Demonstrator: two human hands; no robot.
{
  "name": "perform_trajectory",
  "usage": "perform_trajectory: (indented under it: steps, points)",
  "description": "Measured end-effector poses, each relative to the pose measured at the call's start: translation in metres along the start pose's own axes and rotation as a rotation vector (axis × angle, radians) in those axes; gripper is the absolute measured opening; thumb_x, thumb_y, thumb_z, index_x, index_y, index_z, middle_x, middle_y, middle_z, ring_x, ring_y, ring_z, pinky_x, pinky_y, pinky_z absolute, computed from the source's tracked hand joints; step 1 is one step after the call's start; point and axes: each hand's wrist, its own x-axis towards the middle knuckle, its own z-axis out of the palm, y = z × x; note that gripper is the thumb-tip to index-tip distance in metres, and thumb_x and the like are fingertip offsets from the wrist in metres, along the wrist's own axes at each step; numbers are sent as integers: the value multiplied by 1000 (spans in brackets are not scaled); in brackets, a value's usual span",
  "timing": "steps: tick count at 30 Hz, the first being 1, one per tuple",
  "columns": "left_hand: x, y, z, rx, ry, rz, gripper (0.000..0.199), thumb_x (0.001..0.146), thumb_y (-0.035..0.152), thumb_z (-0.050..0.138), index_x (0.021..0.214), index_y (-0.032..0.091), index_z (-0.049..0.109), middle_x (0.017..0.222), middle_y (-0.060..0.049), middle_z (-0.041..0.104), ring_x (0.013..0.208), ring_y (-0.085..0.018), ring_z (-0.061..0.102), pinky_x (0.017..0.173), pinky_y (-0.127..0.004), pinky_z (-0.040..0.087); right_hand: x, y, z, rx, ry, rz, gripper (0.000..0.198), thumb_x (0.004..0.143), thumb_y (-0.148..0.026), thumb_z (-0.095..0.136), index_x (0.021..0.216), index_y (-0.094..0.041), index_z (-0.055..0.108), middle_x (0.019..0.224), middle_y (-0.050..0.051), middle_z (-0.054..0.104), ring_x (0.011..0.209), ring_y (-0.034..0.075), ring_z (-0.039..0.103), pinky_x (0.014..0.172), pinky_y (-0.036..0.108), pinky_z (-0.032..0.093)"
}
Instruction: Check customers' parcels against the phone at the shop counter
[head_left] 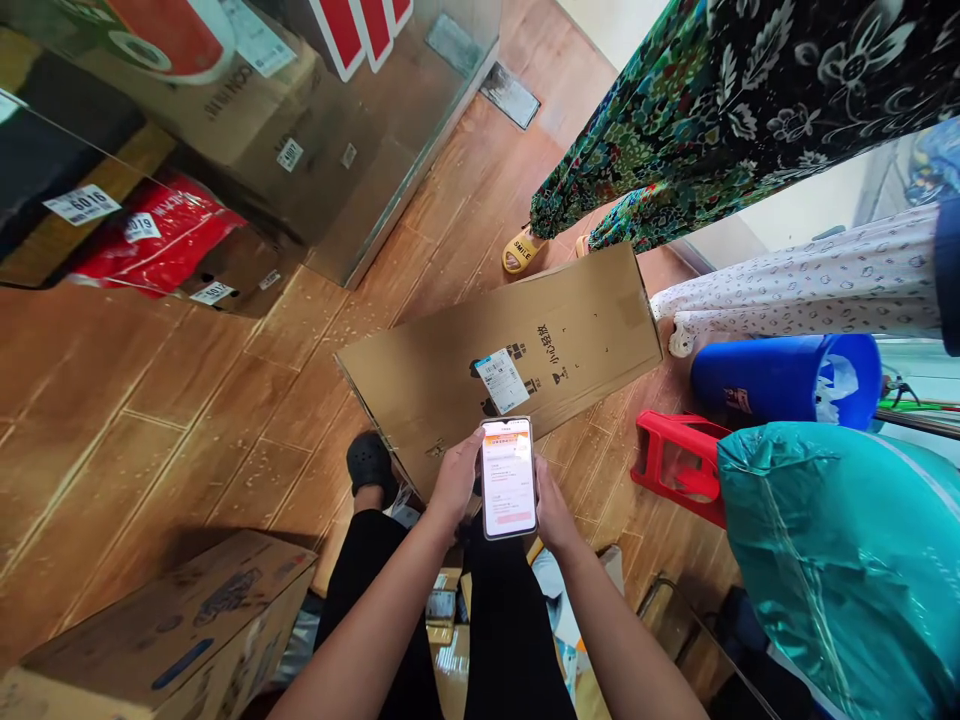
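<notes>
A smartphone [510, 485] with a lit screen is held upright in both hands, above my knees. My left hand [457, 472] grips its left edge, and my right hand [553, 505] closes on the right edge. The screen shows an orange band at the top and white panels with text too small to read. Just beyond the phone, a long brown cardboard box [420, 365] lies slantwise on the floor. It carries a white shipping label [504, 380] and black printed marks. Neither hand touches the label.
Two people stand at the far right, one in patterned green trousers [622, 160]. A blue bin [757, 378], a red stool [675, 470] and a teal wrapped parcel [847, 560] sit right. Another carton [225, 600] stands lower left; labelled parcels [172, 230] lie behind glass.
</notes>
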Motion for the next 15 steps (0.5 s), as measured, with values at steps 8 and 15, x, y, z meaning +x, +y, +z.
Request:
perform_trajectory:
  steps: [8, 15]
  points:
    - [0, -3, -3, 52, -28, 3, 47, 72, 59, 59, 81, 13, 67, 75, -6, 72, 70, -19, 65, 71, -30, 48, 1, 6, -4, 38, -34, -11, 53, 86, -65, 47, 110, -21, 64, 107, 7, 69, 113, 26, 57, 100, 43, 42]
    - [-1, -10, -7, 285, -64, 55, 65, 84, 63, 33, 93, 9, 70, 86, -13, 73, 78, -25, 67, 77, -38, 51, -5, 10, -12, 287, -175, 94, 58, 83, -67, 50, 121, -24, 59, 119, 9, 67, 114, 27, 59, 101, 48, 42]
